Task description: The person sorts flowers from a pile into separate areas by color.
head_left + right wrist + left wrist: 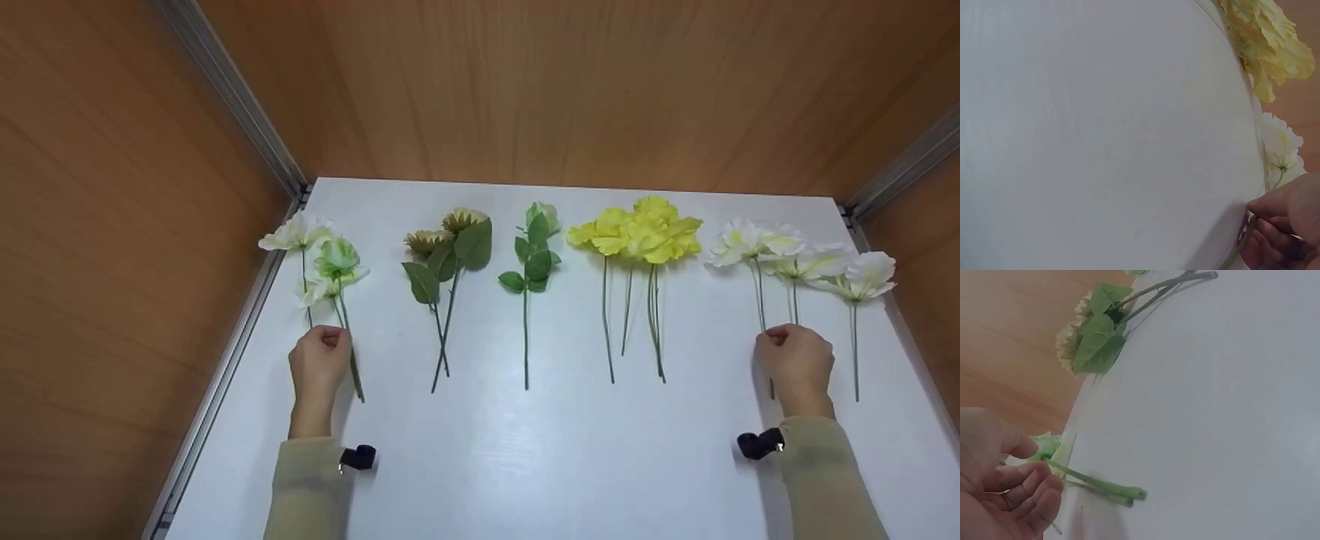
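Observation:
My left hand point(321, 364) is at the left, fingers curled beside the stems of a green-and-white flower point(337, 259) and white flowers point(296, 232). In the left wrist view a small gap shows between thumb and index finger, with green stems point(1100, 484) passing behind the fingertips. Whether they pinch a stem cannot be made out. On the right, my right hand point(796, 367) pinches the thin stem of a white flower point(750, 241) between thumb and index finger. Its bloom point(1283, 146) points away from me. Two more white flowers point(862, 277) lie around that hand.
Between the hands lie two beige flowers point(461, 219) with crossed stems, a pale green rose point(544, 217) and several yellow flowers point(660, 232). The white table point(525, 465) is bounded by wooden panels point(525, 90) behind and at both sides.

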Action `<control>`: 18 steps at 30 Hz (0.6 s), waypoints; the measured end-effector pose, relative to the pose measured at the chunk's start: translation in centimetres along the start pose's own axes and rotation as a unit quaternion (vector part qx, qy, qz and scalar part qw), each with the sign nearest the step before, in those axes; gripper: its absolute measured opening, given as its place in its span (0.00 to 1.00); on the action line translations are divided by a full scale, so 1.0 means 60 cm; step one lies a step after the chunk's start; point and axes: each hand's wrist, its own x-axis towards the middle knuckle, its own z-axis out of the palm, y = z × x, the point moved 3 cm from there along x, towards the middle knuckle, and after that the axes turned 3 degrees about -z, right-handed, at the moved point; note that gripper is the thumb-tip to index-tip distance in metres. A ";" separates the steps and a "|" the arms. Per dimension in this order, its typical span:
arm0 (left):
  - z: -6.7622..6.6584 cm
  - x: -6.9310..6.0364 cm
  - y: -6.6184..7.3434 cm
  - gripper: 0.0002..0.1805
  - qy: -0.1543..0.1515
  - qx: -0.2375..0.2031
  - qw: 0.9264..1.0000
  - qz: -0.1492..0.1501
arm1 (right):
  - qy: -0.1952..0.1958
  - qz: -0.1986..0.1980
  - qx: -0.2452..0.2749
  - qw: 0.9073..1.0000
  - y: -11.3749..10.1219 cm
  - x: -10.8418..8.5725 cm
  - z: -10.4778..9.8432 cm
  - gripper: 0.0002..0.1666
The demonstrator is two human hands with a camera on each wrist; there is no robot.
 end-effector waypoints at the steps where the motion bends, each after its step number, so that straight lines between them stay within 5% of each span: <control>1: 0.001 0.001 -0.001 0.14 -0.003 0.005 1.000 0.000 | -0.003 0.003 0.000 1.000 0.000 0.000 -0.001 0.21; 18: 0.004 -0.029 -0.001 0.09 -0.092 0.095 0.991 -0.008 | 0.025 0.009 0.024 0.999 -0.041 -0.024 -0.019 0.26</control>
